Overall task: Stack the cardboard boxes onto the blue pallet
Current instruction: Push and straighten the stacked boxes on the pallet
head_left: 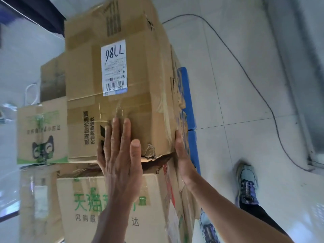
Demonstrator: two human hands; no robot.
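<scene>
A: Hands: left hand (119, 155) flat on the top box (140, 76), fingers straight; right hand (181, 155) flat against its right side. Neither grips.
B: Box position?
A: Atop the stack (78, 190), by the blue pallet's (188, 102) right edge. Step, likely: squaring it. Next: nudge it flush, gently.

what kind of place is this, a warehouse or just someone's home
Likely a small parcel storeroom or warehouse corner, not a home: used cardboard boxes stacked on a blue pallet, a courier shipping label on the top box, and bare tiled floor.

Bright, even light; blurred, warped edges.
</scene>
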